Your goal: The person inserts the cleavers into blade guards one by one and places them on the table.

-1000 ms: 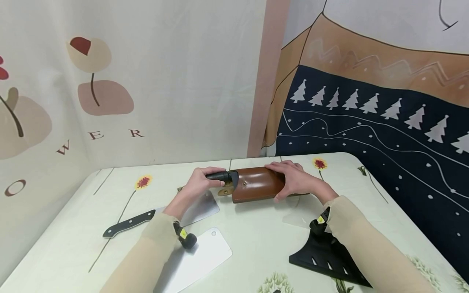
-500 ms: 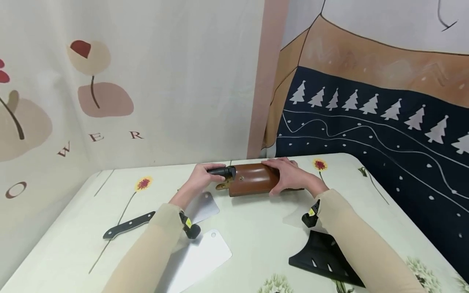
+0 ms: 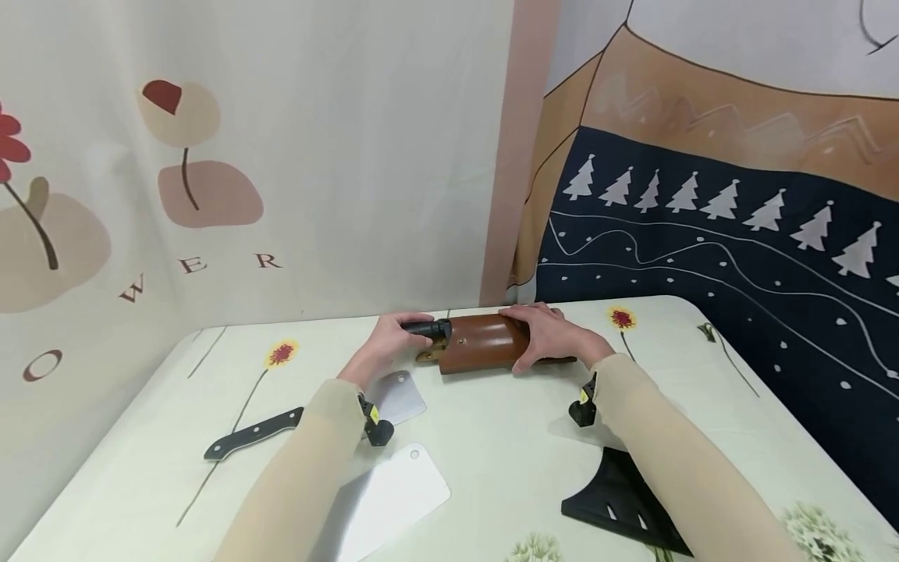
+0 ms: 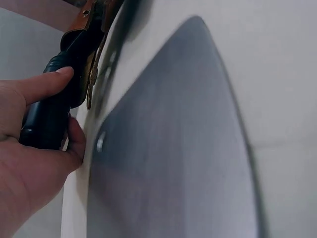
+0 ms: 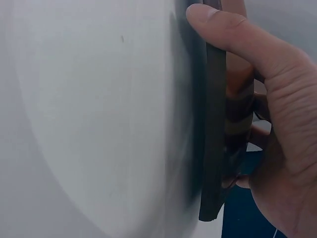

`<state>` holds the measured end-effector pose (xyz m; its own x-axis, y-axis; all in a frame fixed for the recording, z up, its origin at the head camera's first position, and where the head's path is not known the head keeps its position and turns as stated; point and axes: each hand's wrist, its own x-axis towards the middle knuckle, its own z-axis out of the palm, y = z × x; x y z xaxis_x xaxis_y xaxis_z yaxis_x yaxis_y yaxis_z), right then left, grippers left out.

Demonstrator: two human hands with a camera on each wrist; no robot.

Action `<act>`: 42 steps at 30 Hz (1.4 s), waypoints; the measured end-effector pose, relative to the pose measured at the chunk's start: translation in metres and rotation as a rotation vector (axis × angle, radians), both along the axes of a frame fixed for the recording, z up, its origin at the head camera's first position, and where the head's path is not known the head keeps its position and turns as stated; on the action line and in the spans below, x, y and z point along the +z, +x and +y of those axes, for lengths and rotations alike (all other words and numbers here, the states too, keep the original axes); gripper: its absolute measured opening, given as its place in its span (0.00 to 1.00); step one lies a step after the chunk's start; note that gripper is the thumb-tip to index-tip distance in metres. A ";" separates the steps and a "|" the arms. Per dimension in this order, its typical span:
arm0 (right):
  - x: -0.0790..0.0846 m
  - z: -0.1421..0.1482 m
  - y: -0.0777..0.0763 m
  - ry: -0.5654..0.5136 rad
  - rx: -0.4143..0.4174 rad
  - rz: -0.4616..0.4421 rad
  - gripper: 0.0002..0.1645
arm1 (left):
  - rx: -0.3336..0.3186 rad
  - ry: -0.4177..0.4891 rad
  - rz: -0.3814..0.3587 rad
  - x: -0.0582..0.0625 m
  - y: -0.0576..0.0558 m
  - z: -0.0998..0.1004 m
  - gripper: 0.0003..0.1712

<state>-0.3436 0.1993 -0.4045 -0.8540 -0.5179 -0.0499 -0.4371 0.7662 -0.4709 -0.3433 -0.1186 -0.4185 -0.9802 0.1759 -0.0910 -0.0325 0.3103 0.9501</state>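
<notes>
A brown leather sheath with a small snap stud lies near the back edge of the table, a tan strap end at its left. From that mouth sticks a black handle; the rest of this tool is hidden inside. My left hand grips the handle, thumb on one side and fingers on the other in the left wrist view. At the other end my right hand holds the sheath across its width. In the right wrist view the thumb presses over the sheath's dark edge.
Under my left forearm lies a cleaver with a black riveted handle and grey blade. Nearer is another bright metal blade with a corner hole. A black slotted plastic piece is partly covered by my right sleeve. Fabric walls rise behind.
Both hands and the sheath have shifted slightly back and to the left over the table, mostly in the first half second. Both grips are unchanged.
</notes>
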 end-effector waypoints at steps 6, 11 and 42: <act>-0.001 0.001 -0.003 -0.025 -0.009 0.007 0.66 | -0.005 -0.048 0.033 0.007 0.002 0.003 0.31; 0.000 0.001 -0.002 -0.012 -0.021 -0.011 0.67 | -0.008 -0.069 0.021 0.006 0.003 0.005 0.31; 0.025 0.056 0.093 -0.200 -0.066 -0.007 0.61 | -0.067 -0.103 0.195 0.044 0.080 -0.037 0.40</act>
